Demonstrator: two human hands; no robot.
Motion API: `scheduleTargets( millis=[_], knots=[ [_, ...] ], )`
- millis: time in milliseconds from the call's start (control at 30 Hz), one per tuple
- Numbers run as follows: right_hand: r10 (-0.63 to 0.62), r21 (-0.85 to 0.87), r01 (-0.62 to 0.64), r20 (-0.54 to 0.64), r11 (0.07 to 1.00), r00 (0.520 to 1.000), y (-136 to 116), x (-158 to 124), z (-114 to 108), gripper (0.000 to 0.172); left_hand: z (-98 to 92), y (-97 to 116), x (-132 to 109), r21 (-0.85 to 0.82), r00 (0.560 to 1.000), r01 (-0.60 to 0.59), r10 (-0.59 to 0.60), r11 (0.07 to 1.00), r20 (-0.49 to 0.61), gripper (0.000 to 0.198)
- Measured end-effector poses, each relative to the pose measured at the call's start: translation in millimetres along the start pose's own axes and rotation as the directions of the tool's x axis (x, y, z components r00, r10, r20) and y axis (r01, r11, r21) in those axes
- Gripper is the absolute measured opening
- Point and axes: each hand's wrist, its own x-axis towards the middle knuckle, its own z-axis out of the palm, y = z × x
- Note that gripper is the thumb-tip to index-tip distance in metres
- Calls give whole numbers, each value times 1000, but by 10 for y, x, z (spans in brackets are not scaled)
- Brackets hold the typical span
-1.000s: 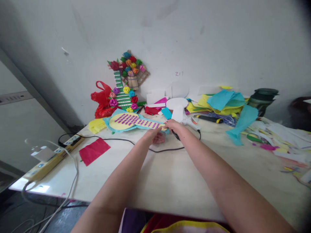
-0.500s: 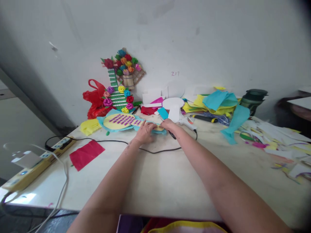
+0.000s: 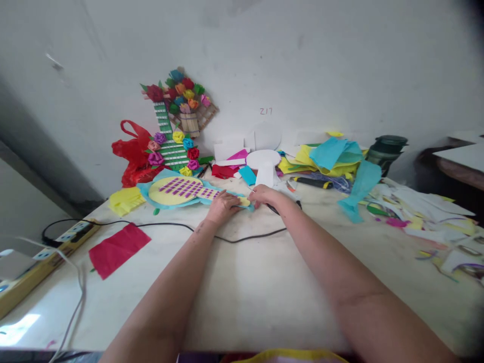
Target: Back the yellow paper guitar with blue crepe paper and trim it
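A guitar-shaped paper cutout [image 3: 155, 190], pale yellow with purple strips on it, lies on light-blue crepe paper [image 3: 181, 205] that sticks out around its edge. Across the narrow neck rests my left hand [image 3: 224, 205], fingers laid over it. At the right end of the neck, my right hand [image 3: 264, 194] has its fingers pinched together. What they grip is hidden; a thin tip shows above them. A dark handle-like piece [image 3: 273, 208] shows just below the right hand, too covered to identify.
A black cord [image 3: 245, 238] crosses the table near my wrists. Red crepe paper [image 3: 120, 249] and a power strip [image 3: 56, 254] lie left. Behind stand a flower-decorated green guitar craft [image 3: 174, 155] and a red bag [image 3: 132, 151]. Paper scraps [image 3: 427, 212] and a dark bottle [image 3: 387, 151] are right.
The view has shifted a little, so most things appear farther left. Both hands remain at the neck of the paper guitar, and the right hand's fingers sit close to its end.
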Motion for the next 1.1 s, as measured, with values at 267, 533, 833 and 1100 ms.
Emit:
scheduleTargets(
  millis=[267, 533, 833, 1100],
  knots=[
    [-35, -95, 15, -210, 995, 977, 88, 79, 175, 28, -3, 86, 24, 48, 998, 49, -51, 998, 41, 17],
    [-155, -341, 37, -327, 939, 932, 85, 27, 264, 28, 23, 308, 88, 257, 984, -127, 88, 958, 156, 28],
    [15, -530, -14, -2, 848, 1000, 57, -287, -128, 33, 129, 341, 128, 270, 980, -135, 88, 953, 179, 19],
    [-71, -554, 61, 3, 830, 997, 83, -416, -44, 36, 107, 379, 262, 133, 975, 186, -200, 973, 100, 17]
  ],
)
